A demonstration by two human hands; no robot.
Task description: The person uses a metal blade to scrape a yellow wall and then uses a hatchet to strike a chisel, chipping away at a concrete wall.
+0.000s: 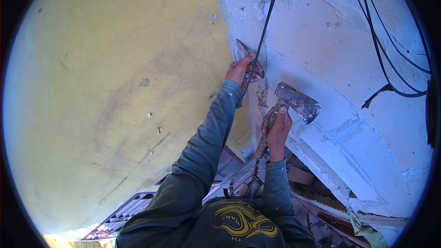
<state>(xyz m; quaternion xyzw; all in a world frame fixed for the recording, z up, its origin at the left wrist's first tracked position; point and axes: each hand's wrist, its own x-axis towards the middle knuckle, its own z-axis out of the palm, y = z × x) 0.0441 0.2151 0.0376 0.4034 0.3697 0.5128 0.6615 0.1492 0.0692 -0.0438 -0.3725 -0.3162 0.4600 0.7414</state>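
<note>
My left hand (240,71) is closed around a metal chisel (243,47), whose pointed end lies against the wall where yellow paint meets bare plaster. Below and to the right, my right hand (279,131) grips the wooden handle (262,148) of a heavy hammer. The hammer's worn, plaster-spotted steel head (298,102) is beside the rough groove (262,94) in the wall, apart from the chisel. A black cable (268,16) hangs in front of the wall and crosses at my left hand.
A yellow wall (138,73) with a few nails fills the left. Whitish plaster (321,41) covers the right, where black cables (375,39) hang in loops. Low down are a louvred frame (126,213), debris and a greenish cloth (367,230).
</note>
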